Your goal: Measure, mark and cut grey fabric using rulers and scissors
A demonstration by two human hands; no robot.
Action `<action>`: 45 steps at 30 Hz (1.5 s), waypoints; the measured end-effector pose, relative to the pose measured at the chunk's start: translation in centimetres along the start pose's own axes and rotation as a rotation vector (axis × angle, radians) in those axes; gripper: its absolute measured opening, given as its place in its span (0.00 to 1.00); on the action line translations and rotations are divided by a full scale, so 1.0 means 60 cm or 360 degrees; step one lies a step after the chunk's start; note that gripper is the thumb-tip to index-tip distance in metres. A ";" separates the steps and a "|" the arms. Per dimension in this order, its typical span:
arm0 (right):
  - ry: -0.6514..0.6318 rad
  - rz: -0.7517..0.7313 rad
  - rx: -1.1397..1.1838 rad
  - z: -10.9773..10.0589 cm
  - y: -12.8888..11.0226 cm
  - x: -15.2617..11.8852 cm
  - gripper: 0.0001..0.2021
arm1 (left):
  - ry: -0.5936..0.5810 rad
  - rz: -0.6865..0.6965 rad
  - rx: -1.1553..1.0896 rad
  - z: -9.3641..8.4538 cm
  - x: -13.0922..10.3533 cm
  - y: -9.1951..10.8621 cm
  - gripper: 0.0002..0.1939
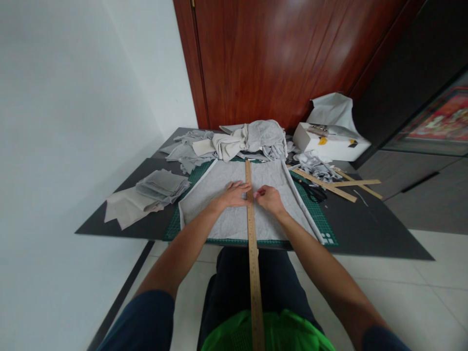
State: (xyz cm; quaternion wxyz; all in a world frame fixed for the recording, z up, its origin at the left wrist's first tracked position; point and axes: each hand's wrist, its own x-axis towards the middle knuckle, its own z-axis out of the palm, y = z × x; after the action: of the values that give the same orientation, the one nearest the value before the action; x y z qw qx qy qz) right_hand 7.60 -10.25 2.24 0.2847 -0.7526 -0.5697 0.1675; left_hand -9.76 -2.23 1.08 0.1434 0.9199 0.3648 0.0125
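Observation:
A grey piece of fabric (215,219) with a pale rolled or folded border lies spread on a green cutting mat (327,229). Down its middle runs a long wooden ruler (252,234), whose near end hangs past the table edge over my lap. My left hand (234,195) rests flat, fingers stretched apart, with the fingertips pressing on the ruler's left side. Just right of the ruler, my right hand (268,199) is closed in a pinch close to the fabric. Whatever is between those fingertips is too small to make out.
Black scissors (312,191) lie right of the fabric, near several wooden rulers (325,184) and fabric scraps (316,165). Heaped cloth (256,139) is at the back. Folded grey pieces (164,185) sit at left on the dark table (380,229). A white box (329,144) stands back right.

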 end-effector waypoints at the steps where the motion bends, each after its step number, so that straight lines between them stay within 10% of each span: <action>1: 0.0018 -0.0002 -0.0005 0.001 -0.003 0.003 0.06 | -0.0024 -0.0007 0.0005 -0.002 -0.002 0.003 0.38; 25: -0.0350 0.0001 -0.0007 -0.037 0.011 -0.100 0.03 | -0.0145 -0.0113 0.0056 -0.016 0.004 0.025 0.55; 34: -0.0175 -0.0004 -0.0116 -0.038 -0.013 -0.084 0.06 | -0.0124 -0.0016 0.0195 -0.023 -0.024 0.052 0.31; 45: -0.0178 -0.0030 -0.0056 -0.035 -0.001 -0.109 0.05 | -0.0350 -0.0108 0.0215 -0.032 -0.026 0.069 0.52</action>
State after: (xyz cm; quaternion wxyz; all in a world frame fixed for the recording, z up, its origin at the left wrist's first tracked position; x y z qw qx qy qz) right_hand 6.83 -16.97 3.42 0.2407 -0.7415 -0.5947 0.1967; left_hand -8.42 -5.64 4.18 0.1207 0.9105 0.3777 -0.1177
